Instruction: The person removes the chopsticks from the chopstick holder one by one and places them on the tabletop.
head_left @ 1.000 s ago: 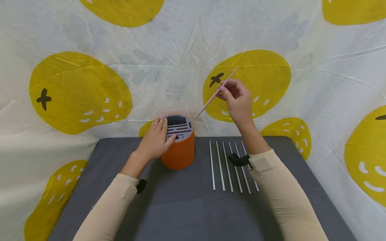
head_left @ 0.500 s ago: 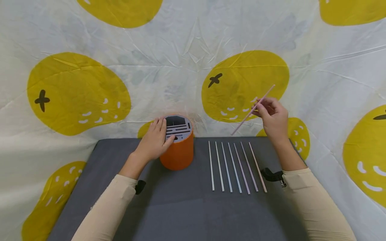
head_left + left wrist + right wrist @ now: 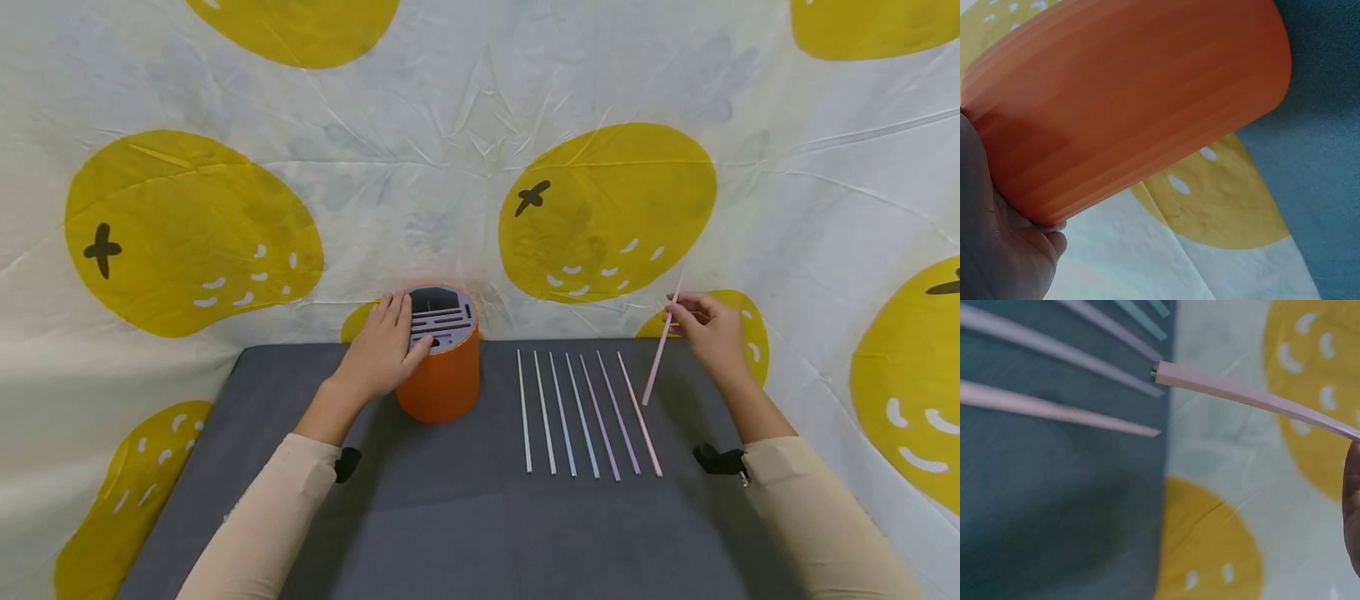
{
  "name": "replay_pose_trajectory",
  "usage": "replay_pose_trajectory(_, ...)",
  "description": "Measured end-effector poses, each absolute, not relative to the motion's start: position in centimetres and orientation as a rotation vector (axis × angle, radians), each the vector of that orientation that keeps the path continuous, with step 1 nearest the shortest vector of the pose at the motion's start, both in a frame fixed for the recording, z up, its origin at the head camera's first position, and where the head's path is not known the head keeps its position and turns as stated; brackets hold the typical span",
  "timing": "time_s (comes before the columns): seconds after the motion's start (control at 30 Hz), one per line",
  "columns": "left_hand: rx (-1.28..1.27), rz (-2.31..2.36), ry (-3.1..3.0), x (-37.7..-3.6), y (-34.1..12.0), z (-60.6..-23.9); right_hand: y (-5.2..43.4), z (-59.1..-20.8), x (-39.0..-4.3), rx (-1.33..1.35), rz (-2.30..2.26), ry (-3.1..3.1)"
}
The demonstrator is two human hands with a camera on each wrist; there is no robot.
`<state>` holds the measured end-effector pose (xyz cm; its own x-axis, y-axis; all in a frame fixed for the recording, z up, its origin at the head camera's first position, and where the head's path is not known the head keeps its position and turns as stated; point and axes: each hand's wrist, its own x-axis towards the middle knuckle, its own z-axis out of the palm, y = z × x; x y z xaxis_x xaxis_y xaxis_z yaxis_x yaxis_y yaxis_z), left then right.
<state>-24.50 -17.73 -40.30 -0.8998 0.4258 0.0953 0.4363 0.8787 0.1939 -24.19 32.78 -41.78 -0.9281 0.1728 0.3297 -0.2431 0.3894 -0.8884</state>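
A pink chopstick is pinched between the thumb and fingers of my right hand, above the table's far right part. Its thicker end points down, close to the pink chopstick at the right end of a row of pastel chopsticks. In the right wrist view the held chopstick shows its blunt end, while little of the hand is visible. My left hand rests on the rim of an upright orange knife holder, fingers straight and thumb over its slotted grey top. The left wrist view shows the holder's side.
A dark grey cloth covers the table. Behind it hangs a white curtain with yellow fruit prints, close to the table's back edge. The chopstick row lies between the holder and my right forearm.
My right hand has carried the pink chopstick rightward and down from beside the holder, turning it steeper. The right end of the chopstick row is now uncovered. The left hand stays on the holder.
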Motion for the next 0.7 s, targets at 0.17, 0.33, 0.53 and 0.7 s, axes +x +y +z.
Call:
replay_pose_trajectory(0.17, -0.689, -0.331, -2.991, -24.5, -17.7, -40.3, 34.5, -44.2, -24.1, -0.006, 1.262, -2.581)
replay_pose_trajectory(0.33, -0.690, -0.332, -2.988, -24.5, -17.8, -40.2, 35.6, -46.5, -24.3, -0.009, 1.205, -2.794)
replay_pose_trajectory(0.53, -0.692, -0.328, -2.982, -24.6, -17.7, -40.2, 36.6, -48.8, -24.5, -0.069, 1.392, -2.897)
replay_pose_trajectory(0.7, -0.689, -0.332, -2.984, -24.6, -17.7, -40.3, 37.0, -50.2, -24.8, -0.090, 1.366, -2.983)
